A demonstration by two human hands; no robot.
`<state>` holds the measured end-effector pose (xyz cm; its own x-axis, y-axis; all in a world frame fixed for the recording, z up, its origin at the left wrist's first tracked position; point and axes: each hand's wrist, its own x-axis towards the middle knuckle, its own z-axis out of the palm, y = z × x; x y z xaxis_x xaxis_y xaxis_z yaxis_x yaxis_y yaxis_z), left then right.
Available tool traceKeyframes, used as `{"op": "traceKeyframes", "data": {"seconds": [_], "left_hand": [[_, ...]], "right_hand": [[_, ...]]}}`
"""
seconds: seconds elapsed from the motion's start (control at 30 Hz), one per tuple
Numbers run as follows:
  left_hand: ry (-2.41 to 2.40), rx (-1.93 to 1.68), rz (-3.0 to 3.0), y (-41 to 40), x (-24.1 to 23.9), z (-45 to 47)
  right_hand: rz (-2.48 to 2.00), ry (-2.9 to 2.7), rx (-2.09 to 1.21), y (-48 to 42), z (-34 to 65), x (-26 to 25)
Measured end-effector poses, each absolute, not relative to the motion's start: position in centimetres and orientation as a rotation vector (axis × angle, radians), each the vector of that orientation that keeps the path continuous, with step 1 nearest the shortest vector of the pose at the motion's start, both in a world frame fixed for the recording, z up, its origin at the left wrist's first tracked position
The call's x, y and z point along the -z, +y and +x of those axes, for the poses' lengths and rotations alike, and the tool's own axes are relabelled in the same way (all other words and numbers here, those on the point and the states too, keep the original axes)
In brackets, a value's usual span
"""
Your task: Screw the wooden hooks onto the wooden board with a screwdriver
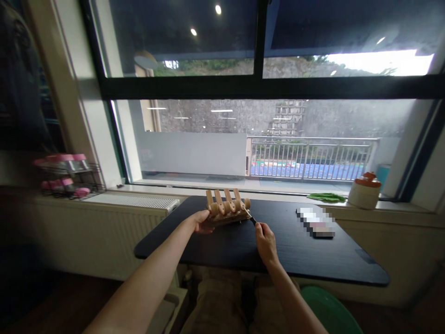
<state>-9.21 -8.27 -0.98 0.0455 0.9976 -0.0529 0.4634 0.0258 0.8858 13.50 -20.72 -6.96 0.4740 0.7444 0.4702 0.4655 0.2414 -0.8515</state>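
A small wooden block with several pegs and round wooden pieces [227, 207] rests on the black table [285, 260] near its far edge. My left hand [201, 221] grips the block's left end, fingers curled around it. My right hand [264, 239] is closed on a thin tool with a dark handle [251, 218], whose tip touches the block's right end.
A blurred flat object [316, 221] lies on the table to the right. On the windowsill are a green cloth [327, 197] and a white jar with an orange lid [365, 190]. A wire rack with pink-lidded containers [67, 176] stands at left, above a white radiator [132, 202]. A green bin [330, 311] is below right.
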Motion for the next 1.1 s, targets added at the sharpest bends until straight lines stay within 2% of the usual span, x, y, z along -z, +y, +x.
{"op": "traceKeyframes", "data": {"seconds": [0.2, 0.5, 0.77, 0.97, 1.1], "left_hand": [[1.634, -0.809, 1.470, -8.8, 0.4, -9.8], [1.863, -1.288, 1.885, -12.5, -0.5, -9.6], [1.556, -0.931, 2.424, -15.0, 2.8, 0.5], [1.677, -0.685, 2.413, -12.9, 3.3, 3.4], [1.673, -0.665, 2.360, -11.9, 3.2, 4.2]], "right_hand": [[-1.393, -1.152, -0.267, -20.6, 13.6, 7.0], [-1.393, -1.144, -0.273, -20.5, 13.7, 7.1], [-1.371, -1.136, -0.258, -20.6, 13.6, 7.1], [-1.367, -1.134, -0.252, -20.5, 13.6, 7.1], [-1.377, -1.138, -0.263, -20.5, 13.6, 7.1]]}}
